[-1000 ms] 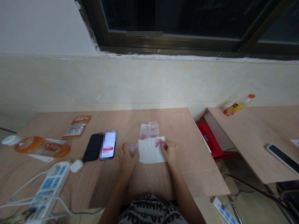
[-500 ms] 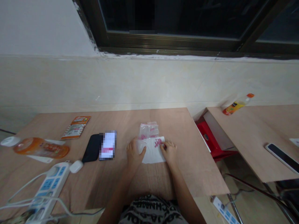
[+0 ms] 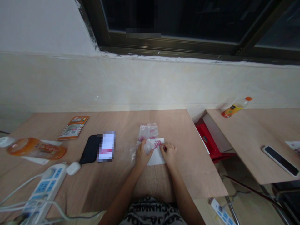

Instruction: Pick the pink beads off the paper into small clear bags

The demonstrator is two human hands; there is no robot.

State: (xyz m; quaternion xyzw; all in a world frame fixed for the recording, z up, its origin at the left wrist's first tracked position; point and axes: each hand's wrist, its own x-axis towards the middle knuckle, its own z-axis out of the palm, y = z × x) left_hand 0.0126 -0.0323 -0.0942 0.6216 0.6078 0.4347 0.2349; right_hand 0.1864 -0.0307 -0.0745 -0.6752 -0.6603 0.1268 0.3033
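Observation:
A white sheet of paper point(image 3: 156, 160) lies on the wooden table with a cluster of small pink beads point(image 3: 157, 143) near its upper right. My left hand point(image 3: 142, 155) rests over the paper's left part, thumb apart, with its fingers on a clear plastic bag point(image 3: 133, 153) that shows beside the hand. My right hand point(image 3: 169, 152) is at the paper's right edge, thumb and forefinger pinched together beside the beads. Anything between those fingertips is too small to make out. Just behind the paper lie clear zip bags point(image 3: 148, 130) with pink bits inside.
To the left are a phone with a lit screen point(image 3: 106, 147), a black phone-like object point(image 3: 90, 149), an orange packet point(image 3: 73, 127), an orange drink bottle point(image 3: 38, 148), a white charger point(image 3: 73, 168) and a power strip point(image 3: 44, 190) with cables. A second table point(image 3: 257, 140) stands right, across a gap.
My left hand has moved right across the paper, closer to the beads, uncovering clear plastic on its left. My right hand stays almost in place. The view has shifted slightly.

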